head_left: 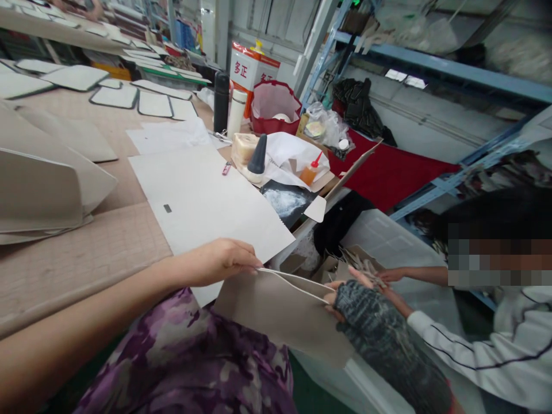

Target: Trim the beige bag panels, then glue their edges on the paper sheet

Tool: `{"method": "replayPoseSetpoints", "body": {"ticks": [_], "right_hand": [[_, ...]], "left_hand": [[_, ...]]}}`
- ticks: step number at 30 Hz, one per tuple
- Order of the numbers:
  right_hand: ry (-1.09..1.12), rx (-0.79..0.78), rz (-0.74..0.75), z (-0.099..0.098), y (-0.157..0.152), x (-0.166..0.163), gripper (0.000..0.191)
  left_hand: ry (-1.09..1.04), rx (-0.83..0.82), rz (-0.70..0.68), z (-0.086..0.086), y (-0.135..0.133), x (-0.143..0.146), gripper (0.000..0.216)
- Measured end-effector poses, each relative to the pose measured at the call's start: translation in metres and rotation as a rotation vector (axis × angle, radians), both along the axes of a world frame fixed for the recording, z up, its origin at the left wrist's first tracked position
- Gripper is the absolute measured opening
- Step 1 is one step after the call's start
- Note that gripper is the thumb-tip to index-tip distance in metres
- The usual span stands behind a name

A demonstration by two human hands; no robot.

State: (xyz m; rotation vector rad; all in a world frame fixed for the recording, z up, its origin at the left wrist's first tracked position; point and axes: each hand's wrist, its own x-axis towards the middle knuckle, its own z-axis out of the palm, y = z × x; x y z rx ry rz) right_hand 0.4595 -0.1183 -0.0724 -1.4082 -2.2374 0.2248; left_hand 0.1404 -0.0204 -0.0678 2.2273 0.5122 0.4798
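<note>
My left hand (224, 261) is closed, its thumb and fingers pinching the upper left edge of a grey-beige leather-like panel (280, 310). The panel hangs below my hands, in front of the purple patterned apron. Along its top, two pale edges part slightly between my hands. My right hand (342, 296), in a grey knitted fingerless cover, grips the panel's right end; part of its fingers is hidden. Just beyond my left hand, a large pale sheet (202, 201) with a small dark piece on it covers the table edge.
Folded beige panels (38, 190) lie on the table (129, 230) at left. A black-tipped cone (259, 155), a glue bottle (310, 169) and a red basket (276, 106) stand farther back. At right, another person's hands (392, 282) are over a translucent bin (388, 241) holding scraps.
</note>
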Motion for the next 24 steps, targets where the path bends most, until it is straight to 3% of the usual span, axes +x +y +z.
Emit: {"method": "replayPoseSetpoints", "body": {"ticks": [2, 6, 8, 15, 24], "right_hand": [[-0.138, 0.019, 0.031, -0.001, 0.001, 0.001, 0.017], [-0.276, 0.069, -0.085, 0.005, 0.003, -0.014, 0.019], [-0.356, 0.098, -0.069, 0.012, 0.005, -0.024, 0.020], [-0.480, 0.110, 0.050, 0.028, 0.015, -0.038, 0.022], [-0.584, 0.315, 0.063, 0.023, 0.010, -0.047, 0.031]], "left_hand": [[0.039, -0.018, -0.049, -0.003, -0.003, 0.000, 0.031], [0.111, -0.041, -0.128, -0.007, -0.011, 0.002, 0.033], [0.151, -0.056, -0.137, -0.006, -0.016, 0.003, 0.032], [0.256, -0.009, 0.023, -0.006, -0.033, 0.019, 0.027], [0.329, 0.119, -0.009, -0.012, -0.033, 0.040, 0.026]]}}
